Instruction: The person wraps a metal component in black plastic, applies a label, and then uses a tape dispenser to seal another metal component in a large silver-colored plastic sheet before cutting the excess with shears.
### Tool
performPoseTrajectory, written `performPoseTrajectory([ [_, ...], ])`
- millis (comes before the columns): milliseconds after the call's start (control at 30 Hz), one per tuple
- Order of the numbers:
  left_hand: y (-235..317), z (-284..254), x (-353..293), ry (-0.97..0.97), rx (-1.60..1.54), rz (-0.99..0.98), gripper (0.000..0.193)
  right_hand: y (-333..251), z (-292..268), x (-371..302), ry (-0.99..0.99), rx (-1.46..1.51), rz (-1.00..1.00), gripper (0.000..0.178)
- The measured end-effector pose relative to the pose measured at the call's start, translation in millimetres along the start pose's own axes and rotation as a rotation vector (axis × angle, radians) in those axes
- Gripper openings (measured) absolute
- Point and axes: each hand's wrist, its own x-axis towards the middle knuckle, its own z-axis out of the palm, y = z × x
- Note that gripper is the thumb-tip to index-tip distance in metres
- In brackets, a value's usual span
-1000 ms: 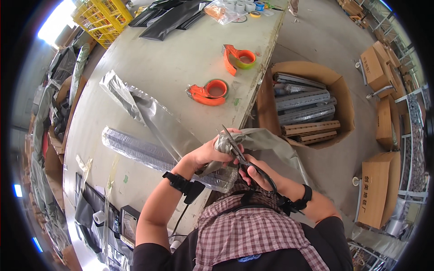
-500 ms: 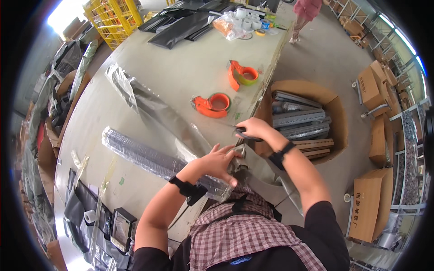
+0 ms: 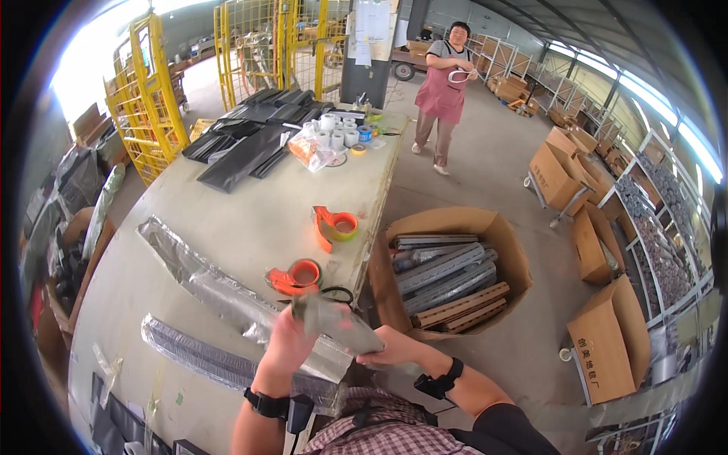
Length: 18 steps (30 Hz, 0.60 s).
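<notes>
My left hand (image 3: 290,339) and my right hand (image 3: 389,346) grip a folded piece of grey-green plastic film (image 3: 340,321) between them, blurred by motion, above the table's near edge. Just beyond lie black-handled scissors (image 3: 337,294), partly hidden behind the film. Beside them is an orange tape dispenser (image 3: 294,279), with a second orange tape dispenser (image 3: 334,226) farther off. A long sheet of clear-grey plastic film (image 3: 201,274) stretches across the table to the left of my hands. Nearer to me, a long grey bundle in clear wrap (image 3: 199,355) runs under my left forearm.
An open cardboard box (image 3: 500,250) of wrapped grey strips stands against the table's right side. Black sheets (image 3: 243,155) and tape rolls (image 3: 337,136) lie at the table's far end. A person in a pink apron (image 3: 441,98) stands beyond. Boxes on trolleys (image 3: 607,345) line the right.
The scissors have left my right hand and lie on the table. Both hands now hold the film piece, lifted off the table. My view has tilted up, bringing the whole person into sight.
</notes>
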Motion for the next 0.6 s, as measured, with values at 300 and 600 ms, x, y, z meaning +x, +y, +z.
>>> performPoseTrajectory([
  [300,-33.4,38.0,-26.0,0.034,0.868,0.020,0.056,-60.9,20.2,-5.8,-0.008,-0.197,-0.051,0.034],
  [600,93.9,53.6,-59.3,0.038,-0.263,0.307,0.029,93.9,39.0,31.2,-0.853,0.729,0.385,0.082],
])
